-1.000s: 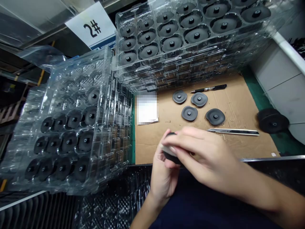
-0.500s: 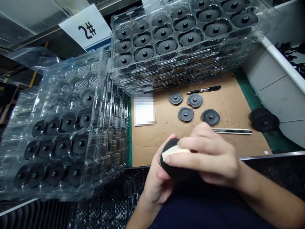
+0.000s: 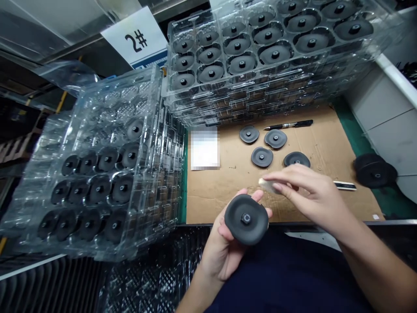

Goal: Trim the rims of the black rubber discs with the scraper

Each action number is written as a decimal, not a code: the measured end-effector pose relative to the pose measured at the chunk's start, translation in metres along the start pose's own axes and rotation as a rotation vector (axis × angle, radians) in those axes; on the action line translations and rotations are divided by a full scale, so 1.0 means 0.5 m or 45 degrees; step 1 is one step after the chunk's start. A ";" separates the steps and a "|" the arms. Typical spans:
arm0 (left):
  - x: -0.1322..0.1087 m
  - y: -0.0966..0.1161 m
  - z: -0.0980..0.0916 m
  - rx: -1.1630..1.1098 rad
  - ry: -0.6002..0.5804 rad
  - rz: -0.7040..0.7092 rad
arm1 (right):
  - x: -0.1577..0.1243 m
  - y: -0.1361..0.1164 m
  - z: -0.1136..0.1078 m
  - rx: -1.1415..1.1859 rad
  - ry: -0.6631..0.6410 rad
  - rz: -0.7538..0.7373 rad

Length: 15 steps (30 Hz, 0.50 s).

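Apparent wiping step: left hand (image 3: 221,256) has its fingers curled under a black rubber disc (image 3: 254,228), stud up; right hand (image 3: 306,195) pinches a pale pad (image 3: 267,186) just clear of it. Next move calls for pad-to-disc contact.

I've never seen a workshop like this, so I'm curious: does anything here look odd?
Yes, the four black discs on the cardboard sheet have wavy, uneven rims, while those seated in the clear plastic tray look rounder. The black disc on the left hand looks slightly lopsided too.
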<state>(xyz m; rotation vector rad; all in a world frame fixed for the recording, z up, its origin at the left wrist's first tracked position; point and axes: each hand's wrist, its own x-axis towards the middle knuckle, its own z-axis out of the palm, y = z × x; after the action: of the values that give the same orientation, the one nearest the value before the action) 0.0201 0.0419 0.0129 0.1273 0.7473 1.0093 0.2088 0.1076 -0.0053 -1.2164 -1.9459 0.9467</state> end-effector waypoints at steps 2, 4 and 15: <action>-0.004 -0.001 -0.007 -0.055 -0.018 0.000 | -0.037 0.039 0.032 0.030 -0.111 0.093; -0.006 -0.004 -0.011 -0.099 0.000 -0.011 | -0.069 0.068 0.066 0.036 -0.240 0.129; 0.008 -0.011 0.011 0.132 0.049 -0.017 | 0.010 -0.098 -0.016 -0.007 0.028 -0.467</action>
<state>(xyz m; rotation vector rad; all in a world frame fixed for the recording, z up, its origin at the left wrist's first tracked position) 0.0289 0.0433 0.0126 0.1925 0.8350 0.9628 0.1913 0.0990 0.0405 -0.8269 -2.0607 0.7332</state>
